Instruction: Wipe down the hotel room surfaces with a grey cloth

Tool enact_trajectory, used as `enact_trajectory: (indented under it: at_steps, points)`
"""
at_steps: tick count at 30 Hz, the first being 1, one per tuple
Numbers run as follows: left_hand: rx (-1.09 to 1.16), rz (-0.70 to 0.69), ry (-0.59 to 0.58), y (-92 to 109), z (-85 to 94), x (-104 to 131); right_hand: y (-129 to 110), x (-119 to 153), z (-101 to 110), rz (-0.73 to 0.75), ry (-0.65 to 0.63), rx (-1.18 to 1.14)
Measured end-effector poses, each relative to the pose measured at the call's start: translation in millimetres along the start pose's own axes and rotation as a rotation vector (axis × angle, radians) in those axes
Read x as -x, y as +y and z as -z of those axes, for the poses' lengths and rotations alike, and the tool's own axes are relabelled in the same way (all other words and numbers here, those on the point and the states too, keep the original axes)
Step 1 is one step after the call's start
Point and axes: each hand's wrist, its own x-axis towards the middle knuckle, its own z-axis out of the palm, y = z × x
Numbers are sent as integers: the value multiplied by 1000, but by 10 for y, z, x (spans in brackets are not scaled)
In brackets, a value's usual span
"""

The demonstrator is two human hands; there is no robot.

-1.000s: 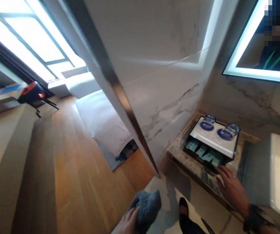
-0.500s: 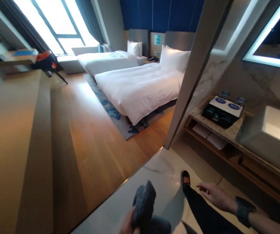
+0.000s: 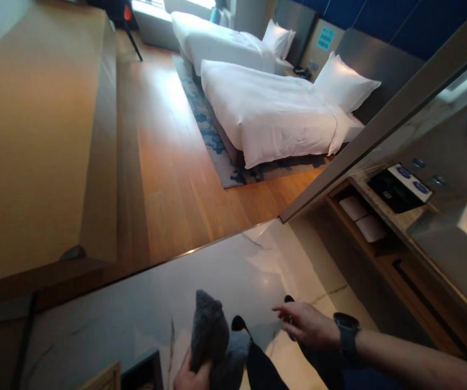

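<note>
My left hand [image 3: 195, 374], at the bottom of the view, is closed around a bunched dark grey cloth [image 3: 210, 327]. One end of the cloth sticks up above the thumb, and another part hangs down to the right. My right hand [image 3: 304, 323] hovers over the pale marble floor in front of my legs, holding nothing. Its fingers are loosely stretched and slightly apart, pointing left. A dark watch [image 3: 347, 331] is on that wrist.
Wooden cabinet [image 3: 42, 135] at left; two white beds [image 3: 274, 116] stand beyond the wooden floor [image 3: 172, 179]. A door frame [image 3: 379, 122] slants between bedroom and washbasin counter. The counter holds a black amenity tray [image 3: 395, 189] and white basin [image 3: 456, 244]; folded towels [image 3: 363, 219] lie below.
The view has tilted down and turned. My left hand with the cloth and my right hand both appear farther left. The left hand still grips the cloth; the right remains free.
</note>
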Motion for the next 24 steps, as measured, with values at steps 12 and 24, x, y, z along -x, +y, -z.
enact_trajectory:
  at_steps: [12,24]
  points:
    - [492,-225,-491,787,-379,469,-590,-349,-4,39,-57,-353]
    - [532,-126,-54,706,500,526,-1107,-236,389,25,-141,-415]
